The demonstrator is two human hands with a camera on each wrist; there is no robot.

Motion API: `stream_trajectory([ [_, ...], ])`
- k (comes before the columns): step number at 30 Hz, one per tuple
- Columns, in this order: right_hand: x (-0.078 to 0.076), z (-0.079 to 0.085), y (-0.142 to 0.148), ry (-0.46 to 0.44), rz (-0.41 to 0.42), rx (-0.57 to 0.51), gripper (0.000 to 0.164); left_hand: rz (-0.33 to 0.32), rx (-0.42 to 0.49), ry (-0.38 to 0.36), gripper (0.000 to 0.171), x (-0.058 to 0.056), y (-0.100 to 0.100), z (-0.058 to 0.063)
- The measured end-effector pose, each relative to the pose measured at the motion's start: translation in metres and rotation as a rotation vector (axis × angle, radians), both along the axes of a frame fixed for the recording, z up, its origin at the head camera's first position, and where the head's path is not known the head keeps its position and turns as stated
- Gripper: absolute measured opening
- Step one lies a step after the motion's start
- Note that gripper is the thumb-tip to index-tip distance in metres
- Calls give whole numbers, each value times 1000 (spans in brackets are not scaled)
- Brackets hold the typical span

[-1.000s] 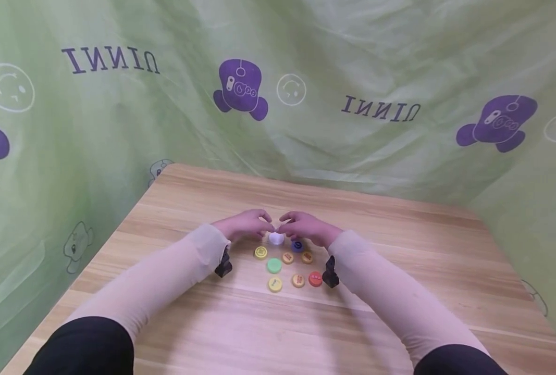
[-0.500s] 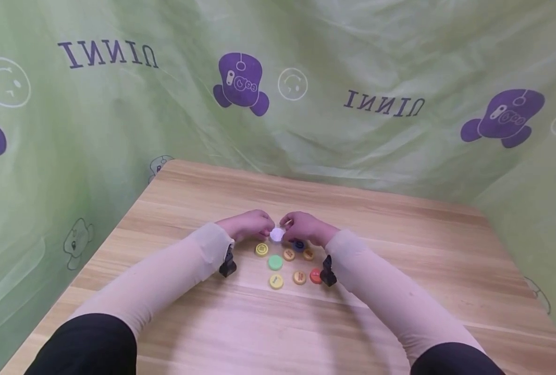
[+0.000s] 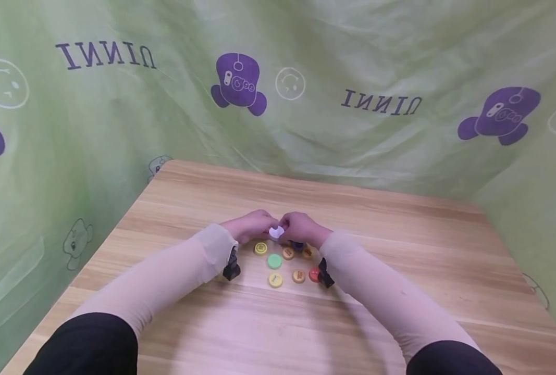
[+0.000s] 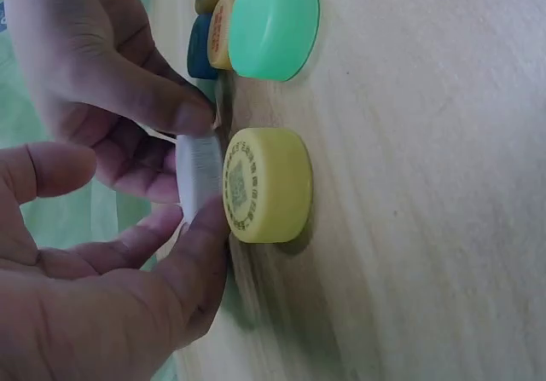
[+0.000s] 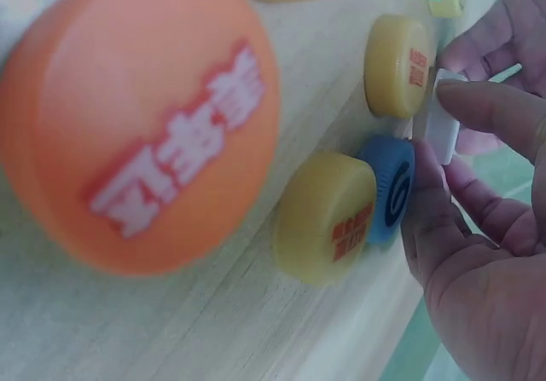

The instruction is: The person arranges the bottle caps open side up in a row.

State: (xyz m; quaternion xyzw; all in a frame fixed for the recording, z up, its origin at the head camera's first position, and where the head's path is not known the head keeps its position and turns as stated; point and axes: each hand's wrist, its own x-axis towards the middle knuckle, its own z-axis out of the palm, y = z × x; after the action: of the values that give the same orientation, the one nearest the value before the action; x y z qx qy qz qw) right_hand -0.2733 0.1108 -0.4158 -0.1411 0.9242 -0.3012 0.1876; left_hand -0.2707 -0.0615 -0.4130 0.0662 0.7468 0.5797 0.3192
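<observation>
In the head view, the left hand (image 3: 251, 225) and the right hand (image 3: 302, 228) meet over the counter (image 3: 240, 323), at nine and three o'clock of a white cap (image 3: 276, 234), both pinching it. From that cap, a yellow cap (image 3: 260, 248) lies between seven and eight o'clock, a green cap (image 3: 274, 261) at six with a pale yellow cap (image 3: 275, 280) beyond it, and a blue cap (image 3: 298, 246) at four, partly hidden by the right hand. An orange cap (image 3: 288, 253) sits at five, while a red cap (image 3: 313, 274) is farther out, between four and five. Behind the counter hangs a green cloth (image 3: 315, 146) with purple prints. In the left wrist view, the white cap shows its ridged side, gripped by the hands from eight and eleven o'clock; the yellow cap stands just beside it at three. In the right wrist view, the right hand grips the white cap's near end; the red cap looms at nine o'clock, the blue cap sits at seven.
</observation>
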Motion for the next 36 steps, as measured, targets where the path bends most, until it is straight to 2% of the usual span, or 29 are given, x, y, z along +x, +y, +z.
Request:
stream_trajectory([
  [5,1,0,3,-49,-43,-112,30,65,-8,38,16,-1,-4,-3],
  [9,0,-1,5,-120,-105,-238,29,118,-14,49,11,-2,-6,-4],
  [12,-2,-5,4,-149,-113,-292,26,163,-20,48,21,-1,-9,-6],
  [16,-5,-5,1,-114,-133,-305,27,251,-8,72,32,-1,-12,-9],
  [19,-9,0,-3,-122,-224,-393,28,321,31,102,29,-3,-12,-8],
  [23,-14,7,-6,-173,-357,-568,26,389,125,124,24,-8,-9,-6],
  [27,-19,8,-7,-194,-420,-665,23,417,184,118,24,-12,-6,-3],
  [31,-21,6,-7,-202,-432,-717,24,435,183,124,23,-17,-7,-2],
  [36,-24,2,-10,-171,-440,-706,27,453,168,156,23,-24,-8,-4],
])
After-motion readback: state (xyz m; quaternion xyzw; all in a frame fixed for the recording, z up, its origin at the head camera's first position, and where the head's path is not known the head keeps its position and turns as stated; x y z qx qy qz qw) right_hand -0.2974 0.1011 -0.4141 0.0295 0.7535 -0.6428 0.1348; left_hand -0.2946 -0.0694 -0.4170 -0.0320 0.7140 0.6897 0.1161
